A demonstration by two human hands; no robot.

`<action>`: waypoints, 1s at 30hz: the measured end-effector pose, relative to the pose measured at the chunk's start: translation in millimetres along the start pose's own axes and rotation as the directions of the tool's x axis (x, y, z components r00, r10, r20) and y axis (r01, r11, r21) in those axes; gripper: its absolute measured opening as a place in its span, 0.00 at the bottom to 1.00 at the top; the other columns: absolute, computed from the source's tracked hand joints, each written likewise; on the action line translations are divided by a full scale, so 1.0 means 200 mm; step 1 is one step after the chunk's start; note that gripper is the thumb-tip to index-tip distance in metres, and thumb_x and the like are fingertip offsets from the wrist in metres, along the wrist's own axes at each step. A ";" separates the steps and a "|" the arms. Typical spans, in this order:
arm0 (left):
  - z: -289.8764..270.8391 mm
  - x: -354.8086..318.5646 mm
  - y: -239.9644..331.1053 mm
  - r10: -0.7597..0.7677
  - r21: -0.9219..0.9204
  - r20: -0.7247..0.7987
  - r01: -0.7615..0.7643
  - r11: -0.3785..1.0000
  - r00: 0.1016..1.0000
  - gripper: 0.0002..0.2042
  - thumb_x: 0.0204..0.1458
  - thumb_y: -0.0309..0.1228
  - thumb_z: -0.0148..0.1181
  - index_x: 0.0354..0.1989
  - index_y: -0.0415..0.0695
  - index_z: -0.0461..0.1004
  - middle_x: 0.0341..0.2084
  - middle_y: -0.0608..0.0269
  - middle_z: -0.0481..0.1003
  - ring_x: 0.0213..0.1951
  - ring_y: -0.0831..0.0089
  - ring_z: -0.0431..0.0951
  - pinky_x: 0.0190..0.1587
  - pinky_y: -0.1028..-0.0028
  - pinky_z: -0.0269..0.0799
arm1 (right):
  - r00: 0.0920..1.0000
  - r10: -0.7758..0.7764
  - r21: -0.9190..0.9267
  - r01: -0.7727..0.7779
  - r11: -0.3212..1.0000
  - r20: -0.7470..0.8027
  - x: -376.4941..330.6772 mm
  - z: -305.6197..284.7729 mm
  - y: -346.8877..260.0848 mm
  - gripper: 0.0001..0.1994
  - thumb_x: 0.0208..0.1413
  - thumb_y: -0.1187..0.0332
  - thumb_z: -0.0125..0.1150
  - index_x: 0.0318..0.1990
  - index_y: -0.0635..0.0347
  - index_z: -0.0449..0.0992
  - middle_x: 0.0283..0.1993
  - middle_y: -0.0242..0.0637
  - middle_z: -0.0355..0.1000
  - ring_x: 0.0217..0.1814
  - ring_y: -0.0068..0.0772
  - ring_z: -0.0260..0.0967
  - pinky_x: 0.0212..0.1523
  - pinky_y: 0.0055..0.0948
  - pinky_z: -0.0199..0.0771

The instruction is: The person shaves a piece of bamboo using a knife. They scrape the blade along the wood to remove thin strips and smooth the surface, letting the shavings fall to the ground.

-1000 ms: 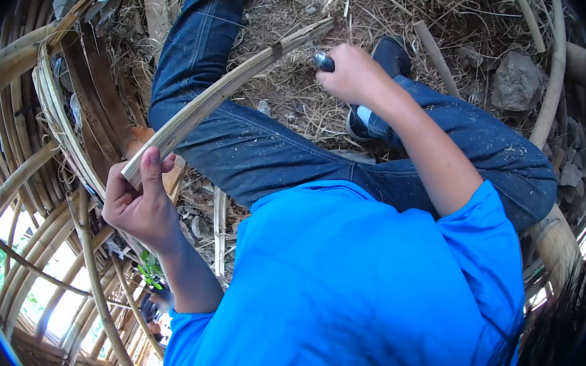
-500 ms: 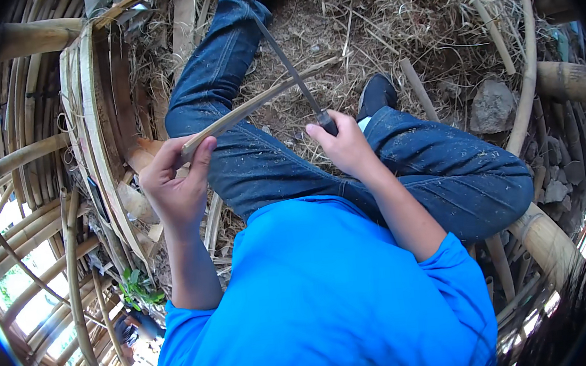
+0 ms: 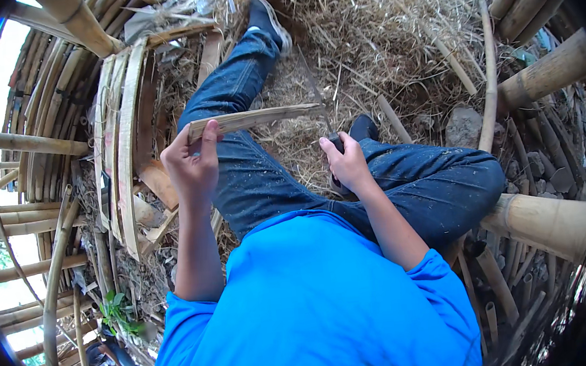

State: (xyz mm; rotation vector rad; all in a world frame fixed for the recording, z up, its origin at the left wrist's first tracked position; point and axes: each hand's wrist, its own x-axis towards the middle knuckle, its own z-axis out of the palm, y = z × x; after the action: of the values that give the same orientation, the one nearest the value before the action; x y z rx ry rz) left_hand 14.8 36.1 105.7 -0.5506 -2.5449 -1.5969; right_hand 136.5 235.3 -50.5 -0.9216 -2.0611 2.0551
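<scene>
On a straw-littered floor (image 3: 391, 28) ringed by bamboo poles (image 3: 554, 219), a person in a blue shirt (image 3: 318, 306) and jeans (image 3: 412, 186) sits with the left leg stretched out and the right knee bent. A stack of curved splits (image 3: 123, 149) leans at the person's left; a grey stone (image 3: 464, 126) lies near the right knee. Left hand (image 3: 194, 165): fingers closed around the near end of a pale bamboo strip (image 3: 259, 118), thumb pressed on top. Strip held roughly level above the left thigh, far end pointing toward the right hand and meeting the blade there. Right hand (image 3: 348, 164): fist wrapped around the dark handle of a knife (image 3: 326, 121), the thin blade rising away from the body; whether the edge has bitten into the strip cannot be told. Judgement on handling: the strip looks light, thin and dry, stiff along its length but springy under bending, likely to split along the grain, with sharp splintery edges. Best taken by the flat faces near one end, as held now, fingers off the edges and out of the blade's line.
</scene>
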 end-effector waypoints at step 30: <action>0.44 0.09 0.05 -0.143 -0.027 0.983 0.859 0.511 0.116 0.12 0.60 0.39 0.51 0.26 0.49 0.63 0.13 0.79 0.54 0.14 0.87 0.53 0.16 0.83 0.47 | 0.867 -0.478 0.020 0.485 0.874 -0.143 0.11 -0.20 -0.59 0.12 0.48 0.68 0.67 0.24 0.58 0.66 0.15 0.28 0.62 0.17 0.19 0.60 0.19 0.27 0.58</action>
State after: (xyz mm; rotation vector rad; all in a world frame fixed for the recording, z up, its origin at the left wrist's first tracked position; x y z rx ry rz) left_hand 10.6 122.4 78.6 -0.7158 -3.0545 -3.4225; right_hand 96.8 291.2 56.4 -0.4513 -1.9058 1.7216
